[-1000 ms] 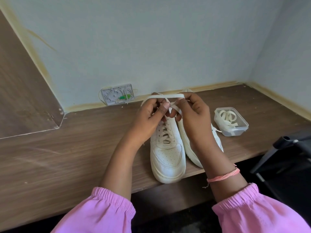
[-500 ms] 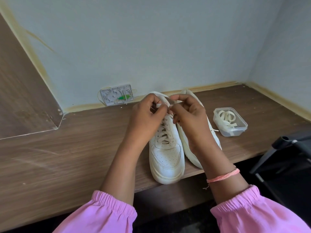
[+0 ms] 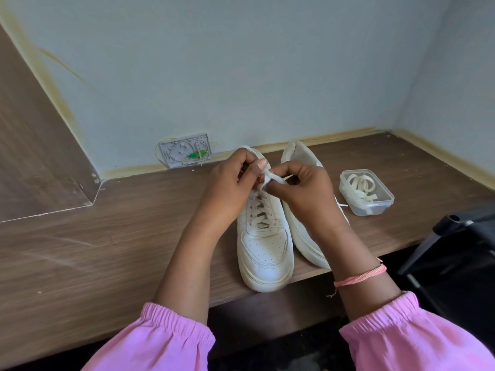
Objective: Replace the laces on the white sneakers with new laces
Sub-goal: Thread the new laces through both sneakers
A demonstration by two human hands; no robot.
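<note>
Both hands meet above the left sneaker [image 3: 263, 236] at the worktop's [image 3: 107, 250] front edge, left hand [image 3: 231, 187] and right hand [image 3: 302, 188] each pinching its lace [image 3: 272, 179], fingers curled.

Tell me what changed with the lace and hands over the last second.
The wide lace loop stretched above the left sneaker is gone; both hands, left hand and right hand, now pinch the lace bunched short between them. The sneakers and container stayed put.
</note>
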